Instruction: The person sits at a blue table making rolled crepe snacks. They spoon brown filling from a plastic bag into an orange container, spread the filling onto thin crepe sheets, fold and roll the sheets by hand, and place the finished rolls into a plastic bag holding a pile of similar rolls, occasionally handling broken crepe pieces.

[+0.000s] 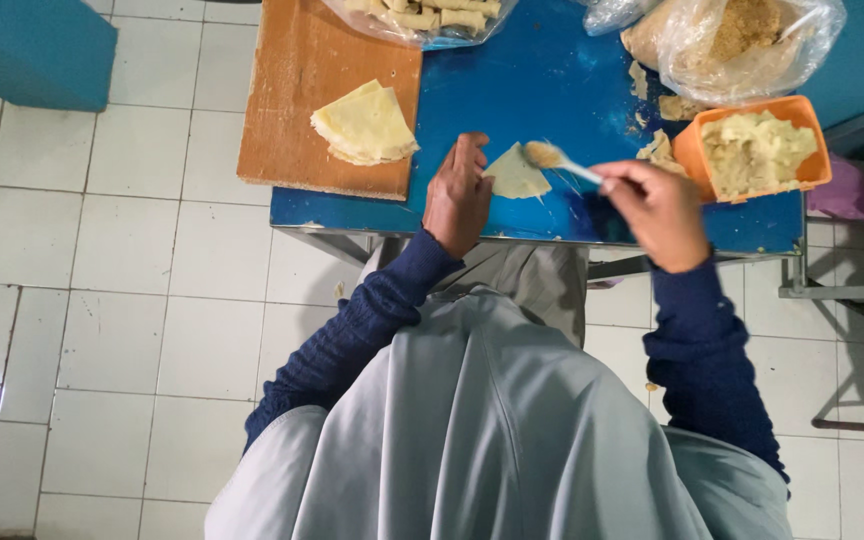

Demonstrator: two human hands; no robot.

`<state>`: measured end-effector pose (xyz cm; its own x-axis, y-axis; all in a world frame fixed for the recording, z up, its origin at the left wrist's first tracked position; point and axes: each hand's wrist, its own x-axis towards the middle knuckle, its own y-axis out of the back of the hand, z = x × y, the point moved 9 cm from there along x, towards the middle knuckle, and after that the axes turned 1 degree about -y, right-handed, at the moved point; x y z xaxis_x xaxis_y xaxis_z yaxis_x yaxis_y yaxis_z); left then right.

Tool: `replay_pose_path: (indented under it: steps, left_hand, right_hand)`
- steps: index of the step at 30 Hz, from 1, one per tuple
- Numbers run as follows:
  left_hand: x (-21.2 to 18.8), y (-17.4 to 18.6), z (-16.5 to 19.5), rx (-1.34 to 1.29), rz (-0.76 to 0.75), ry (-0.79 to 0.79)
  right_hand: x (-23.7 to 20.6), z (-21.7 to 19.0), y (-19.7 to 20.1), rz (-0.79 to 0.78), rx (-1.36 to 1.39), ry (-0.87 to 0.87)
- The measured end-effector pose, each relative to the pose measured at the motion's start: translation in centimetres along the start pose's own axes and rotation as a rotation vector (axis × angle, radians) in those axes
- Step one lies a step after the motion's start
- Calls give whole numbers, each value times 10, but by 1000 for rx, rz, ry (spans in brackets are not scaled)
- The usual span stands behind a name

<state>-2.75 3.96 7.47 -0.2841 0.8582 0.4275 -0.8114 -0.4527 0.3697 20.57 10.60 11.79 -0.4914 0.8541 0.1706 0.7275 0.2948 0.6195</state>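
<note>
From the head camera, looking straight down, the left hand (458, 195) lies flat on the blue bench (532, 90), fingers pressed together and resting on the left edge of a pale triangular pastry wrapper (516, 174); its grip closes on nothing, it only pins the sheet. The right hand (658, 210) pinches the handle of a spoon (560, 160) between thumb and fingertips, its grip pressed together around the handle. The spoon's bowl carries a lump of yellowish filling and hovers over the upper right part of the wrapper, which lies near the front edge of the bench between the two hands.

Just right of the right hand stands an orange tub (758, 150) full of the same mashed filling. Behind it lies a clear plastic bag (742, 40) holding brownish crumbs. To the left, a wooden board (302, 110) overlaps the bench's left edge and bears a stack of folded wrappers (364, 125). At the top edge, another clear bag (422, 20) holds rolled pastries. Both arms wear dark blue knitted sleeves (362, 330). White floor tiles (102, 300) surround the bench.
</note>
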Motion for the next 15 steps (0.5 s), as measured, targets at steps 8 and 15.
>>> replay_pose_path:
  steps: [8,15]
  left_hand:
    - [3,-4,-5,-90,-15,-16]
    - [5,-7,-7,-141,-15,-32]
  right_hand:
    - [-8,-38,-23,104,-416,352]
    - [-25,-49,-27,168,-592,536]
